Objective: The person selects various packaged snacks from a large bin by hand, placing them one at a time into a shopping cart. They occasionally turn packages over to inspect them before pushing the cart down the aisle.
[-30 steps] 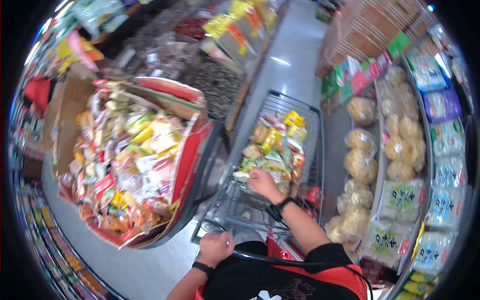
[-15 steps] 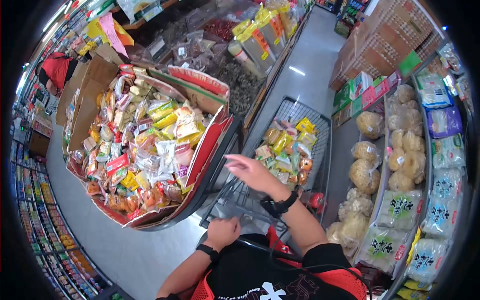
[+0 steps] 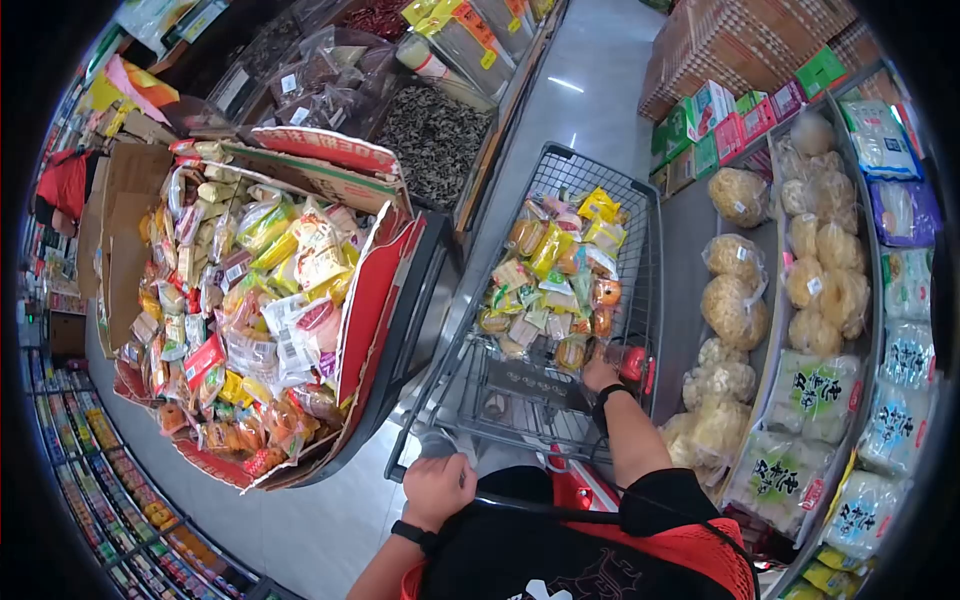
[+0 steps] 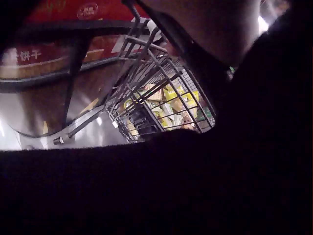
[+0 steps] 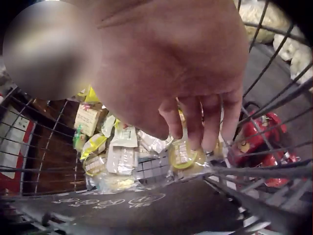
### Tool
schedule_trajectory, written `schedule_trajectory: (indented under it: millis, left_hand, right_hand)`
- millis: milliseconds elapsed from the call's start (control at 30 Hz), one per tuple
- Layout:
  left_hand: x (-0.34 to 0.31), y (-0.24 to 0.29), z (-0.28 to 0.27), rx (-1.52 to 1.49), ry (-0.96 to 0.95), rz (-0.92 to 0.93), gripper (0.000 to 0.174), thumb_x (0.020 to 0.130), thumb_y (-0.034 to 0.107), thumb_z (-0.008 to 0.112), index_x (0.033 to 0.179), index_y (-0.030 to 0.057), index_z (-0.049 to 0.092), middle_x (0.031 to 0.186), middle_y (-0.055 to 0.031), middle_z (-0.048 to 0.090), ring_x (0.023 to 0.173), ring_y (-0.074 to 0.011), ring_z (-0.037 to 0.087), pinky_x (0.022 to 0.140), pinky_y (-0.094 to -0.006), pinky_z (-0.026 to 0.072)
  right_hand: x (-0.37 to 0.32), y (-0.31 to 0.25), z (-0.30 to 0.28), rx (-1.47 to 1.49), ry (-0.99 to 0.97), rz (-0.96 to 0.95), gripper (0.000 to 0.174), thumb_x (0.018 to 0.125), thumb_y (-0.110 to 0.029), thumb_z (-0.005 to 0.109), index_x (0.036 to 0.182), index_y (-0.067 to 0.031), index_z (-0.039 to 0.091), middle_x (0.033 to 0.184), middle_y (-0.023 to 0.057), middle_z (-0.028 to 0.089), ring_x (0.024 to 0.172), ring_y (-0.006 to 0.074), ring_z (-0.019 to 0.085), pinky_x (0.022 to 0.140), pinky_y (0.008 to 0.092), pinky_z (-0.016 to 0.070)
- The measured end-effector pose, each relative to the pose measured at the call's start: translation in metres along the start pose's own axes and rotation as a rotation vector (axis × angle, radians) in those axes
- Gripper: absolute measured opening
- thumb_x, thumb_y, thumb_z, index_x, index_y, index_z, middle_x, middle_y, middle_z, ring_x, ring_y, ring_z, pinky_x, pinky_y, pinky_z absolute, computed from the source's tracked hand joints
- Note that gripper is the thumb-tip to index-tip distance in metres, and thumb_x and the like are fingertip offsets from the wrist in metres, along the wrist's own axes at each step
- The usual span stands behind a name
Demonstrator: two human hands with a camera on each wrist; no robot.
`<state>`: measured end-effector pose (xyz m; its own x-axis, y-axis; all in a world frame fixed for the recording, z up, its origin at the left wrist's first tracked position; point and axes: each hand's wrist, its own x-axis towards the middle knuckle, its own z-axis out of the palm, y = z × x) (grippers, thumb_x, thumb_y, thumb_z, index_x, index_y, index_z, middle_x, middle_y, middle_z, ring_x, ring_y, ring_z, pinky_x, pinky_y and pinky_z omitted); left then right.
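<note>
Here's the packet (image 5: pixel 184 160), clear-wrapped with a yellow ring, at the near edge of the heap of snack packets (image 3: pixel 550 262) in the shopping cart (image 3: pixel 659 240). Right over it comes the right hand (image 3: pixel 600 372): fingers pointing down, small gaps between them, tips at the wrapper. Are they pinching it? Can't tell from here, the contact is hidden! I read this as the settling stage, a packet being placed or straightened in the cart, and the next move calls for a light touch: a clean release and a straight lift, or a gentle nudge that leaves the neighbours alone. Just beside that hand, a red object (image 3: pixel 633 364) shows by the wire. Nearer the body, the left hand (image 3: pixel 440 490) is wrapped round the cart handle (image 3: pixel 545 510), which should steady things. Off to the left, the cardboard box (image 3: pixel 385 290), piled with wrapped snacks; opposite, bagged goods (image 3: pixel 738 295).
</note>
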<state>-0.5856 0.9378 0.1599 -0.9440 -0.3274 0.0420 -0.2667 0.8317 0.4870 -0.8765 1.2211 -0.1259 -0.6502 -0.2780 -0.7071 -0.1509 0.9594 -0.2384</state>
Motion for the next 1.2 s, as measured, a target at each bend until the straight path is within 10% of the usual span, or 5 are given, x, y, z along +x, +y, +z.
schedule_trajectory:
  millis: [300, 567, 667, 900, 1200]
  left_hand:
    - [0.01, 0.01, -0.009, 0.017, -0.141, -0.089, 0.012, 0.079, 0.021, 0.067, 0.069, 0.0162, 0.063, 0.061, -0.0043, 0.062, 0.056, -0.0284, 0.063, 0.054, -0.0422, 0.0487]
    - [0.049, 0.002, -0.045, 0.282, 0.1, 0.038, 0.025, 0.081, 0.02, 0.071, 0.104, 0.0131, 0.071, 0.106, -0.0131, 0.069, 0.087, -0.0335, 0.069, 0.069, -0.0431, 0.0547]
    - [0.04, -0.017, -0.024, 0.181, 0.045, -0.277, 0.038, 0.081, 0.021, 0.07, 0.119, 0.0149, 0.065, 0.118, -0.0124, 0.064, 0.095, -0.0371, 0.067, 0.072, -0.0485, 0.0543]
    - [0.054, -0.05, -0.008, 0.251, -0.451, -0.4, 0.046, 0.079, 0.027, 0.069, 0.124, 0.0198, 0.064, 0.091, -0.013, 0.07, 0.072, -0.0362, 0.07, 0.063, -0.05, 0.0551]
    - [0.068, -0.056, -0.003, 0.205, -0.441, -0.338, 0.036, 0.076, 0.016, 0.073, 0.111, 0.0149, 0.066, 0.083, -0.016, 0.068, 0.073, -0.0394, 0.069, 0.062, -0.0511, 0.0547]
  right_hand:
    - [0.04, -0.102, -0.002, 0.212, 0.017, -0.243, 0.036, 0.091, -0.03, 0.053, 0.106, -0.002, 0.071, 0.106, 0.0262, 0.07, 0.103, 0.0445, 0.066, 0.091, 0.0505, 0.0519]
    - [0.061, -0.124, 0.026, 0.166, 0.033, -0.329, 0.03, 0.087, -0.026, 0.058, 0.103, -0.0084, 0.076, 0.102, 0.0239, 0.071, 0.098, 0.0434, 0.067, 0.088, 0.0489, 0.0532]
    - [0.059, -0.109, 0.032, 0.176, 0.015, -0.345, 0.032, 0.087, -0.027, 0.057, 0.104, -0.0071, 0.076, 0.105, 0.0268, 0.07, 0.101, 0.0444, 0.066, 0.092, 0.0491, 0.0521]
    - [0.055, -0.081, 0.018, 0.195, -0.077, -0.144, 0.036, 0.083, -0.022, 0.055, 0.106, 0.0005, 0.073, 0.109, 0.0273, 0.07, 0.105, 0.0437, 0.066, 0.094, 0.0498, 0.0517]
    - [0.1, -0.1, -0.009, 0.363, 0.238, -0.188, 0.029, 0.089, -0.021, 0.055, 0.103, -0.0017, 0.071, 0.099, 0.0284, 0.069, 0.098, 0.0455, 0.066, 0.088, 0.0515, 0.052]
